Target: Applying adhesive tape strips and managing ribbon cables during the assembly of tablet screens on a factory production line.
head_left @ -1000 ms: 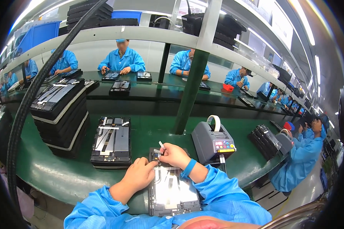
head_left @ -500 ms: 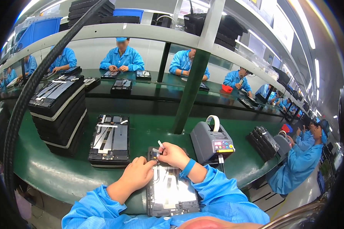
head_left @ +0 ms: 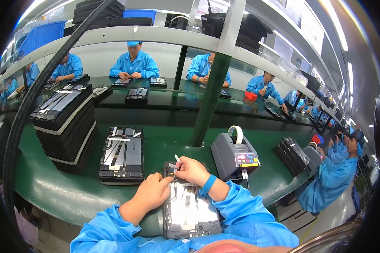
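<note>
Hands meet at lower centre over an opened tablet (head_left: 190, 211) lying on the green bench (head_left: 63, 181). Right hand (head_left: 193, 169) pinches a small white strip (head_left: 177, 159) (likely tape); left hand (head_left: 150, 192) presses its fingertips on the tablet's top edge. Sticking seems underway; placing the strip calls for careful alignment.

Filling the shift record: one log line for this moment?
left hand pressing open tablet | right hand pinching small white strip | tape dispenser at right

Upper end of the open device tray (head_left: 190, 211) under both hands (head_left: 173, 181).
</note>
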`<state>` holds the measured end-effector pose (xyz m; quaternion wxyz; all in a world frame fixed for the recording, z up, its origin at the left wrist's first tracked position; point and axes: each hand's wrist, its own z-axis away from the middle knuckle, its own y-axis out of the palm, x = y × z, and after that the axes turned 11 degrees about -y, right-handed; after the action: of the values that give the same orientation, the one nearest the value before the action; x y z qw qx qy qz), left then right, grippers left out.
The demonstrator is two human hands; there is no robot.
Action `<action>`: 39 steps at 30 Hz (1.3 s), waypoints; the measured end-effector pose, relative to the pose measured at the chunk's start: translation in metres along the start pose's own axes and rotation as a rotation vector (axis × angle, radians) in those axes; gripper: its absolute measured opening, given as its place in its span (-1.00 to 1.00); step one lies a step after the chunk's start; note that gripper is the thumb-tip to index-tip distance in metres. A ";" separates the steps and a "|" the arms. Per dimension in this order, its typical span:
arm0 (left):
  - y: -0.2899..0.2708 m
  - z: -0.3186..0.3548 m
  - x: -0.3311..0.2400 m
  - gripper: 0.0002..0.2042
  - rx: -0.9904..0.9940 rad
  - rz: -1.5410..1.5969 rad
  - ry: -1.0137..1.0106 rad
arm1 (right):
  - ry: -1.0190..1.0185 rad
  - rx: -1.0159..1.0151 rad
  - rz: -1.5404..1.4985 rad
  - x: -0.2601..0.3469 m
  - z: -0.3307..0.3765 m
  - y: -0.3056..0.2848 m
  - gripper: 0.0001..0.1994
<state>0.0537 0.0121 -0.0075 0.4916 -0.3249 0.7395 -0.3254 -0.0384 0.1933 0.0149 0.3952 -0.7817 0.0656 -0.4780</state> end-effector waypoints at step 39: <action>0.005 -0.008 0.002 -0.63 -0.012 0.038 0.047 | -0.185 -0.079 -0.318 -0.017 -0.005 0.003 -0.84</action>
<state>0.0442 0.0148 -0.0105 0.4783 -0.3059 0.7588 -0.3191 -0.0503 0.1970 0.0027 0.2879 -0.8377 -0.0767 -0.4576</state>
